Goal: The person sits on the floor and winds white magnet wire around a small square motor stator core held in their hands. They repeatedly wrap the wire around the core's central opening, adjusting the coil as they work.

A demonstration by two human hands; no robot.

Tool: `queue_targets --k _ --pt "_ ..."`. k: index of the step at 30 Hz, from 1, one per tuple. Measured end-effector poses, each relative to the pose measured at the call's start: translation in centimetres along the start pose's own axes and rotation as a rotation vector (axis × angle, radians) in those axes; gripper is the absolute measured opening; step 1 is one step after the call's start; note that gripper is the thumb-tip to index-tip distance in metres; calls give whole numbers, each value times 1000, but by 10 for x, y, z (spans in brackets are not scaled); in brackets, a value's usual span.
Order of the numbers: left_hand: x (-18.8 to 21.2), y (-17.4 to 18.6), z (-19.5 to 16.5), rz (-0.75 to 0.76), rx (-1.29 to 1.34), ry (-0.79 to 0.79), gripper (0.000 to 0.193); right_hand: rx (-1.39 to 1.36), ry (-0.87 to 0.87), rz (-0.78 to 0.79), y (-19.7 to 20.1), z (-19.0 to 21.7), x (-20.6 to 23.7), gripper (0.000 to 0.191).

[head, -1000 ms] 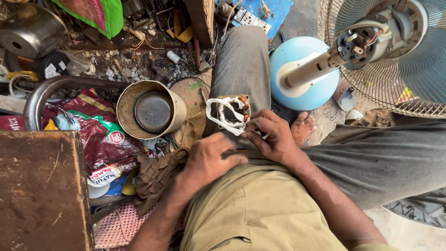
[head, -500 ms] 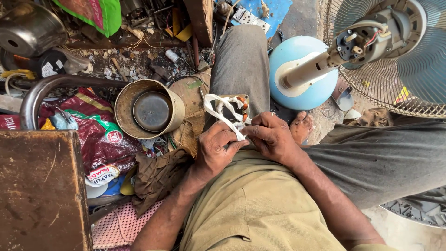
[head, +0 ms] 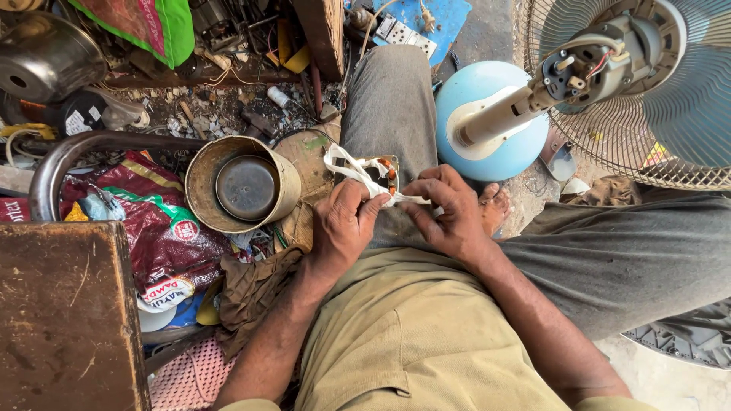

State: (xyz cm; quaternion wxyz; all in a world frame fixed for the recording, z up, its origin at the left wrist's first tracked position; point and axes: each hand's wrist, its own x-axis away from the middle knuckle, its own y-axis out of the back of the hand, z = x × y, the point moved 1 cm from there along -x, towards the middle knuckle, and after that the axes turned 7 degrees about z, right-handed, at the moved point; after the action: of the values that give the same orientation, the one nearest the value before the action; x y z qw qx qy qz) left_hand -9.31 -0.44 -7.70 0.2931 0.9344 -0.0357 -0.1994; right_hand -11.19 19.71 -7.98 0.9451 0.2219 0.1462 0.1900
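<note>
I hold a white strip [head: 364,176] pinched between my left hand [head: 344,228] and right hand [head: 449,217], over the knee. It is partly wound on a small motor coil [head: 384,173]; loose loops remain unwound. Beyond, a metal can [head: 242,185] sits on the littered floor [head: 205,106], beside a dismantled fan [head: 609,76].

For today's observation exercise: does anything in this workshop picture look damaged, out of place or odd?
Yes. The fan lies tipped over, its motor bare at the back with loose wires showing and no rear cover. Scraps and packets litter the floor. Both hands, left and right, hold a small coil trailing white tape.
</note>
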Motion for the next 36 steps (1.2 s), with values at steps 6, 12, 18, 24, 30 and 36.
queue_targets --k 6,12,18,24,30,36 --pt "-3 3 -5 56 187 30 20 -25 62 80 -1 8 -7 33" --pt "-3 6 -3 -2 206 6 19 -42 38 92 -1 1 -13 17" --pt "-4 -3 3 -102 4 105 20 131 95 78 -5 9 -18 20" --pt "2 -10 21 -143 309 306 22 318 219 142 -2 14 -17 32" --pt "15 -8 4 -28 -154 -187 16 320 180 173 3 17 -23 27" --pt "11 -6 -12 29 -247 -246 19 121 -157 128 15 24 -13 34"
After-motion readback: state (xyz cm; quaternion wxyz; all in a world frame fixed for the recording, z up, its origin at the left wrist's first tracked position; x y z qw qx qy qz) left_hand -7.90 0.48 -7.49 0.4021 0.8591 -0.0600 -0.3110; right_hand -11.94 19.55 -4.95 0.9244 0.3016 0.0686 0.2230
